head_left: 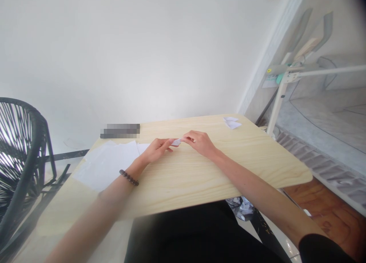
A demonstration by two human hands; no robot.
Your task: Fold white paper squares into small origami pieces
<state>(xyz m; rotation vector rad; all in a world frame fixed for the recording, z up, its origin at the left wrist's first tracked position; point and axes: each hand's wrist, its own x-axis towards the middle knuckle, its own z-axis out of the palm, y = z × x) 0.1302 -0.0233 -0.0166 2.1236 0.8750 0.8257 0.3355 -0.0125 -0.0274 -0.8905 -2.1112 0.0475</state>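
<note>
Between my two hands, just above the middle of the wooden table (183,179), is a small piece of folded white paper (176,142). My left hand (158,150) grips its left part, thumb on top and fingers beneath. The fingertips of my right hand (198,141) pinch its right end. Some of the paper is hidden by the fingers, so its full shape does not show. A dark bead bracelet (129,177) circles my left wrist.
White paper sheets (107,164) lie spread on the table's left side. Folded paper pieces (232,122) rest near the back right corner. A pixelated dark object (120,131) is at the back left. A black woven chair (37,141) stands left; a white-framed net (277,110) stands right.
</note>
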